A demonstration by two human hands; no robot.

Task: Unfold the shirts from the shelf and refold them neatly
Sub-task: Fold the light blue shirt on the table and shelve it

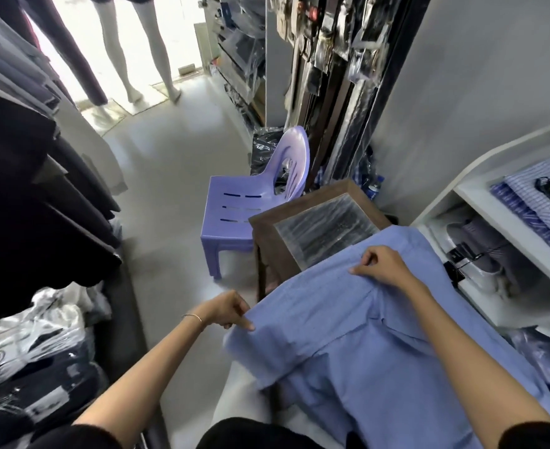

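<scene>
Clothes shop aisle, grey floor (170, 196), purple chair (234, 218) beside a wooden glass-top case (319, 228). Blue shirt (380, 345) spread over the case's near end and down toward the person. Left hand (226, 311) pinches the shirt's left edge, right hand (380, 265) pinches its top edge. White shelf (506, 228) on the right holds folded striped shirts (539, 209)
</scene>
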